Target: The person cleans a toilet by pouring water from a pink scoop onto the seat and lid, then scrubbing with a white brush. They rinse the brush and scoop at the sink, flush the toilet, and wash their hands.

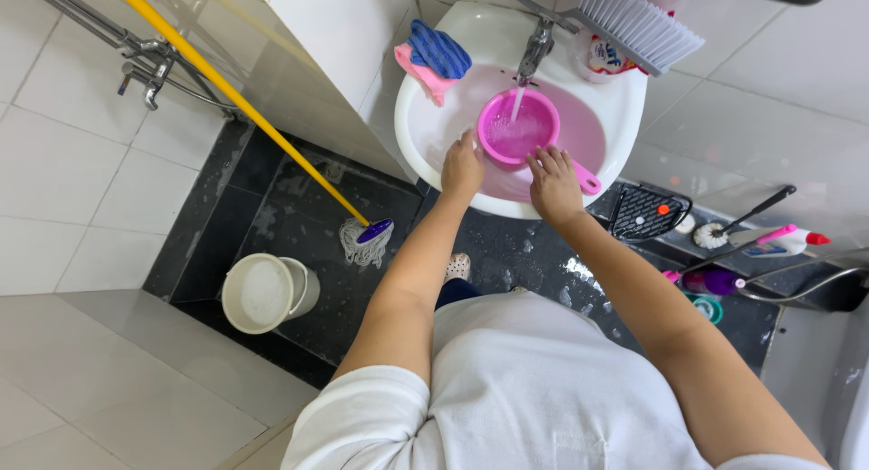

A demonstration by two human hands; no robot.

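A pink plastic scoop (518,129) with a handle sits in the white washbasin (416,117) under the running tap (538,44); water streams into it. My left hand (462,165) grips the scoop's near-left rim. My right hand (553,182) rests on the scoop's handle at the near right, fingers spread over it.
Blue and pink cloths (434,58) lie on the basin's left rim, a white brush (638,22) at its back right. On the wet dark floor stand a white bucket (265,292), a yellow-handled mop (366,239), a toilet brush (715,235) and bottles (783,242).
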